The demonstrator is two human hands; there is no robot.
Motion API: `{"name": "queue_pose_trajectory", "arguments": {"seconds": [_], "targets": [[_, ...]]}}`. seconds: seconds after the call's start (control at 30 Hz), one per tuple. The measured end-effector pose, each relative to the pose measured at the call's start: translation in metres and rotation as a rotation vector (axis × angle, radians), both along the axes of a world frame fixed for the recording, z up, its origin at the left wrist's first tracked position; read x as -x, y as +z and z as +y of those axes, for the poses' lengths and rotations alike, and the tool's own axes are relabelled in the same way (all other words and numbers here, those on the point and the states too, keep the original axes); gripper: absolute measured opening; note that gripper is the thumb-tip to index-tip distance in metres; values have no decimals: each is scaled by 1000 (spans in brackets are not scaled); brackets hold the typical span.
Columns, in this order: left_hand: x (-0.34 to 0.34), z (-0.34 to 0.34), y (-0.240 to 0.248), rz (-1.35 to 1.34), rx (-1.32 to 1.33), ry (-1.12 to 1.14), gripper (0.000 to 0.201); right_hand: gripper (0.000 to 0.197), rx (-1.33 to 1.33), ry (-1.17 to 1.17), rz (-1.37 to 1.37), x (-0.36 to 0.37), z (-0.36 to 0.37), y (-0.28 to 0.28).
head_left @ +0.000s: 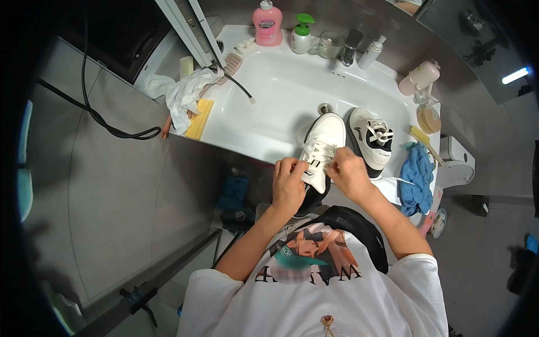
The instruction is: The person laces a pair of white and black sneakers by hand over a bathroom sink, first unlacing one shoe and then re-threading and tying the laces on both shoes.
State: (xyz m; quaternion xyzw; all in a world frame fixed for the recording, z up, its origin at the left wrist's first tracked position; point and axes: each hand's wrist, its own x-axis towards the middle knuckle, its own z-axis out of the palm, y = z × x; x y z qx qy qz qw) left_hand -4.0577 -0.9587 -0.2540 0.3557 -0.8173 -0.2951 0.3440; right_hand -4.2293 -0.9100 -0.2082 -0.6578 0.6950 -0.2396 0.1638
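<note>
A white sneaker (pixel 327 132) with a black collar lies over the near rim of the basin, its toe pointing away from me. Its white laces (pixel 320 153) are threaded through the eyelets. My left hand (pixel 289 184) grips the sneaker's left side by the tongue and lower eyelets, fingers curled. On the opposite side, my right hand (pixel 349 173) is closed in a pinch at the lace; the fingertips partly hide it. A second white and black sneaker (pixel 368 137) rests in the basin just to the right, its laces tied.
The white washbasin (pixel 252 121) has a tap (pixel 351 48) at its back. Pink (pixel 267 25) and green-topped bottles (pixel 301 35) stand along the rim. A yellow sponge (pixel 199 119) and white cloth (pixel 188 92) lie left; a brush (pixel 428 145) and blue cloth (pixel 416 182) lie right.
</note>
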Motion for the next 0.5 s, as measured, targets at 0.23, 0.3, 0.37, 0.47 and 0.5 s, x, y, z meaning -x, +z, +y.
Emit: {"name": "queue_pose_trajectory", "arguments": {"seconds": [0.23, 0.3, 0.37, 0.47, 0.5], "targets": [[-2, -2, -1, -5, 61, -37, 36, 14, -9, -213, -103, 0, 3, 7], [-1, -2, -1, -1, 67, -34, 36, 15, 151, -12, -29, -4, -6, 15], [0, -1, 0, 7, 75, -35, 36, 17, 102, 79, 55, -4, -9, 0], [1, -2, 0, 2, 66, -22, 36, 20, 93, 206, 160, -2, -10, -3], [0, -2, 0, -5, 64, -25, 36, 19, 109, 153, 161, -2, -6, -4]]}}
